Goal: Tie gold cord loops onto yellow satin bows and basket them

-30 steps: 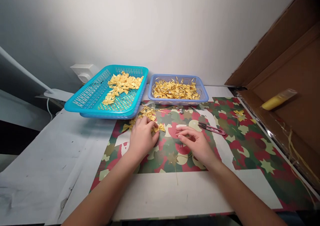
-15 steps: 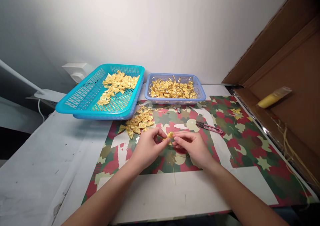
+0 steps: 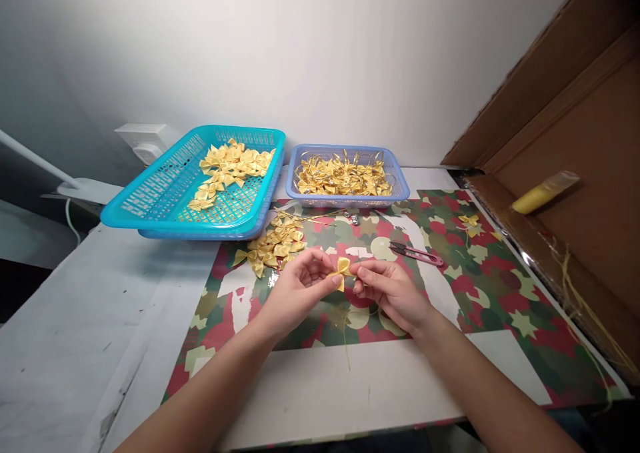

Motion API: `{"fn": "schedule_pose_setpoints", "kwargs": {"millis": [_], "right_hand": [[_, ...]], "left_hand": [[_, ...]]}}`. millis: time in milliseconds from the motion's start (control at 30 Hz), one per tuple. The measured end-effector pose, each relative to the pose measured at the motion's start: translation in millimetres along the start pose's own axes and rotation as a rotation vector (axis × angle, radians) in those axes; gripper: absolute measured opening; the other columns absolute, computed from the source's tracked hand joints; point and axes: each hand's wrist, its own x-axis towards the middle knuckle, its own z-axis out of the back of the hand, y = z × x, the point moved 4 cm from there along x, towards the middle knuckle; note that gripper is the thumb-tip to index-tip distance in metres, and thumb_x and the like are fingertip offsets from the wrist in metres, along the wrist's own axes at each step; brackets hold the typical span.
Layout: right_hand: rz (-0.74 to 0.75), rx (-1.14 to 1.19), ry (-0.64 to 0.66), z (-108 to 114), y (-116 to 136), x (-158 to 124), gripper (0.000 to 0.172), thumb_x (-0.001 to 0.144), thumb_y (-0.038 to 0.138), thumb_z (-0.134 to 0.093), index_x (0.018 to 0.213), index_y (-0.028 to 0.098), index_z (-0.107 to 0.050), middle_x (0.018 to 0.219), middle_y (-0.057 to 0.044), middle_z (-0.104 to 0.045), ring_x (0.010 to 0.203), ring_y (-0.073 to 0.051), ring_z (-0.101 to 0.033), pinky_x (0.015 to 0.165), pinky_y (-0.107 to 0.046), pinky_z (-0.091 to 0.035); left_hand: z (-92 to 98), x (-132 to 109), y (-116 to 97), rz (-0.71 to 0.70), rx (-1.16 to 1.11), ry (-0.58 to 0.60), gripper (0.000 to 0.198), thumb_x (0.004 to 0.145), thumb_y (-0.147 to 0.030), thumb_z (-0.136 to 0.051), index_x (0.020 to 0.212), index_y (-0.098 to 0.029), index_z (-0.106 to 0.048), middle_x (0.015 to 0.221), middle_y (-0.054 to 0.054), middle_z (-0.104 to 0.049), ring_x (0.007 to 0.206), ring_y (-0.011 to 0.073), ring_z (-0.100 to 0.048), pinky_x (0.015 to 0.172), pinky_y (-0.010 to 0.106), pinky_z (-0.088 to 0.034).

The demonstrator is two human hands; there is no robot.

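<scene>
A small yellow ribbon bow (image 3: pixel 343 266) is pinched between the thumb and fingers of my left hand (image 3: pixel 301 286), above the patterned sheet. At the bow's right edge, my right hand (image 3: pixel 393 289) has its thumb and forefinger pressed together; what they grip is too small to make out. A thin thread (image 3: pixel 346 339) hangs below the hands onto the pale strip. Just left of my left hand lies a pile of yellow bows (image 3: pixel 275 243). Pink-handled thread snips (image 3: pixel 416 253) rest beyond my right hand.
A turquoise basket (image 3: pixel 150 203) holding bows stands back left. Beside it a blue-violet basket (image 3: pixel 345 203) contains bows with gold cords. Silver bells (image 3: pixel 354 218) lie before it. A single bow (image 3: pixel 469 220), a cardboard wall (image 3: pixel 575 126) and a yellow-filled tube (image 3: pixel 545 193) are at right.
The bow has turned so its loops show more plainly. My right hand has shifted slightly right, off the bow's middle. The whole view has moved a little.
</scene>
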Motion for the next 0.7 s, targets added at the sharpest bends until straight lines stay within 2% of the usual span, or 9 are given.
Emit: {"fn": "schedule_pose_setpoints", "kwargs": {"millis": [100,200,367,533,700], "right_hand": [[0.072,-0.012,-0.024,-0.3,3.9,0.1,0.027,0.066,0.041,-0.082,0.081,0.019,-0.077,0.067,-0.001,-0.068,0.064,-0.010,-0.062,0.066,-0.024,-0.053],[0.156,-0.029,-0.071,0.5,7.8,0.6,0.024,0.066,0.040,-0.082,0.078,0.020,-0.077,0.075,-0.001,-0.068,0.064,-0.010,-0.062,0.066,-0.024,-0.053],[0.209,-0.022,-0.081,0.1,10.1,0.5,0.021,0.068,0.040,-0.081,0.077,0.022,-0.076,0.074,0.001,-0.067,0.065,-0.010,-0.061,0.067,-0.023,-0.052],[0.201,-0.010,-0.084,-0.4,8.9,0.0,0.021,0.069,0.039,-0.081,0.078,0.021,-0.075,0.074,0.001,-0.065,0.066,-0.009,-0.060,0.068,-0.023,-0.051],[0.196,-0.051,-0.108,-0.3,9.4,-0.2,0.024,0.068,0.042,-0.080,0.077,0.020,-0.074,0.073,0.000,-0.064,0.065,-0.010,-0.057,0.066,-0.024,-0.051]], "left_hand": [[0.7,0.6,-1.2,-0.008,0.018,-0.004,0.013,0.071,-0.022,-0.078,0.071,-0.017,-0.066,0.073,-0.003,-0.064,0.068,0.0079,-0.059,0.064,0.017,-0.048],[2.3,0.7,0.2,0.040,0.046,-0.011,0.008,0.072,-0.024,-0.077,0.077,-0.019,-0.075,0.080,0.002,-0.072,0.075,0.0127,-0.065,0.070,0.022,-0.052],[3.8,0.2,4.4,0.103,0.012,-0.055,0.024,0.066,-0.027,-0.082,0.088,-0.020,-0.078,0.098,0.007,-0.076,0.093,0.0216,-0.069,0.081,0.030,-0.055],[3.7,0.4,6.9,0.123,-0.049,-0.106,0.029,0.057,-0.022,-0.087,0.084,-0.018,-0.076,0.095,0.006,-0.076,0.088,0.0200,-0.070,0.078,0.029,-0.056],[2.9,0.2,6.8,0.138,-0.057,-0.116,0.031,0.055,-0.020,-0.088,0.083,-0.017,-0.075,0.091,0.005,-0.075,0.084,0.0181,-0.069,0.074,0.027,-0.055]]}}
